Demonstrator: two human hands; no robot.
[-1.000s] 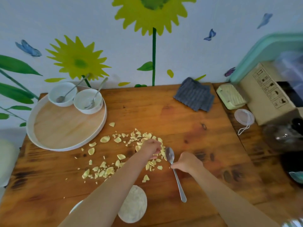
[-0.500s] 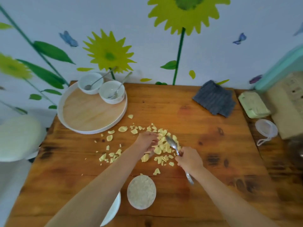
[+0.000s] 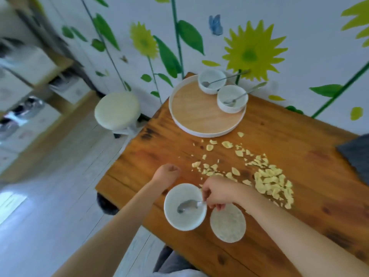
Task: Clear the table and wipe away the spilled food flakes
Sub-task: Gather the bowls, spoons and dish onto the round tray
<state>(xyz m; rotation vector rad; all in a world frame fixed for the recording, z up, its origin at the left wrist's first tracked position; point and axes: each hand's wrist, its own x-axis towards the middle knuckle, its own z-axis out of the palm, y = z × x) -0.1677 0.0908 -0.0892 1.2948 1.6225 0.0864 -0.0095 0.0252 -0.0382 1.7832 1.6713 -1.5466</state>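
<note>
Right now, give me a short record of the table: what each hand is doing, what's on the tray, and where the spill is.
right hand: pinches spoon handle, its scoop inside near bowl
left hand: curled, holds nothing visible, beside near bowl
tray: two bowls, a spoon in each
flakes: scattered on table, thickest right of the hands
coaster: flat, right of near bowl

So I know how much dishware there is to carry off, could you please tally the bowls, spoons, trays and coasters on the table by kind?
Bowls: 3, two on the tray, one near the table edge
Spoons: 3, one in each bowl, the near one held by the right hand
Trays: 1
Coasters: 1
Total: 8
</note>
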